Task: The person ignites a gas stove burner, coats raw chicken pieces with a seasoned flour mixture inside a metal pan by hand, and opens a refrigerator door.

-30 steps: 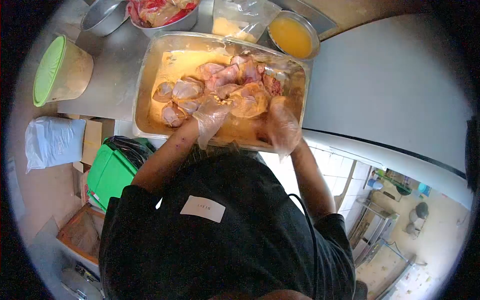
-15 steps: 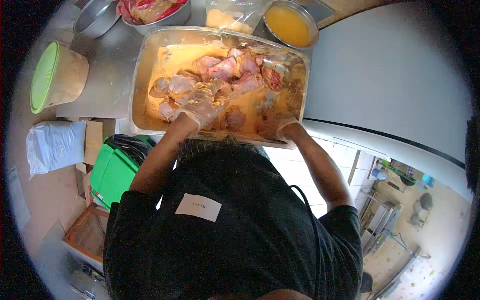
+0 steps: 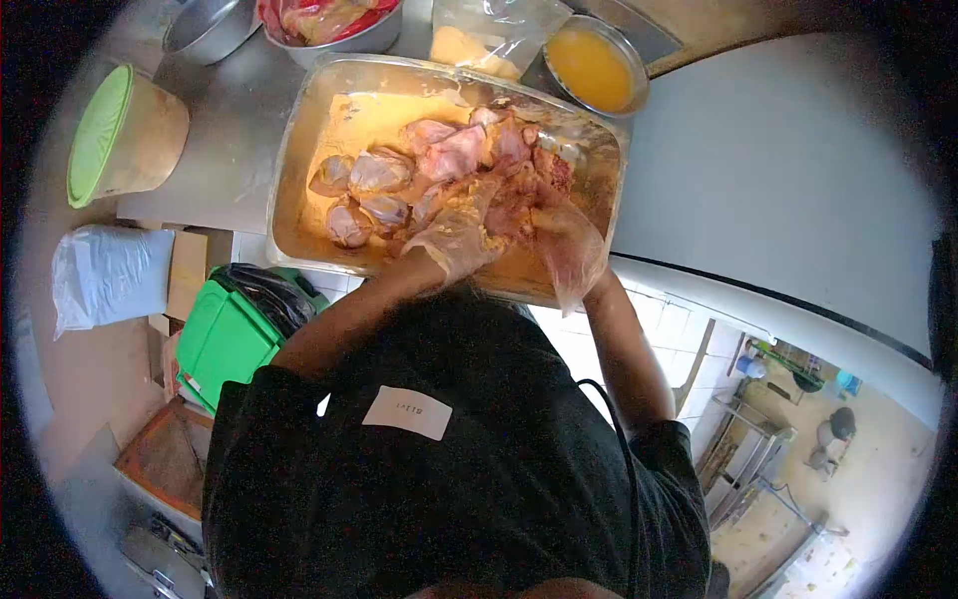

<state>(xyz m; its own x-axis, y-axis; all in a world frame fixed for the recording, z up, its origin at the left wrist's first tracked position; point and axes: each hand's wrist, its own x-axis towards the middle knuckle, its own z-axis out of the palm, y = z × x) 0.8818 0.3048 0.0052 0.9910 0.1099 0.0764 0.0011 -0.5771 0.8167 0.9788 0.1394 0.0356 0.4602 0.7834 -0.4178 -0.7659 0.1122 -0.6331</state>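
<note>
A deep metal tray (image 3: 282,205) holds pieces of raw chicken (image 3: 381,172) and a layer of orange-yellow powder (image 3: 351,125). Both my hands are inside it, in clear plastic gloves smeared with powder. My left hand (image 3: 461,232) is at the near middle, its fingers curled against a reddish, powdered piece of raw chicken (image 3: 513,208). From the right, my right hand (image 3: 567,235) grips the same piece, its loose glove cuff hanging over the near rim. Several other pieces lie to the left and behind my hands. My fingertips are partly hidden by the meat and powder.
Behind the tray stand a bowl of orange liquid (image 3: 591,70), a plastic bag of pale powder (image 3: 479,48) and a metal bowl with red packaging (image 3: 334,22). A green-lidded tub (image 3: 140,140) is at left, a green bin (image 3: 225,334) below. A white surface (image 3: 768,170) adjoins at right.
My left hand has moved right, away from the left pieces. My right hand has lifted from the near right corner toward the middle, and both hands now meet at one chicken piece.
</note>
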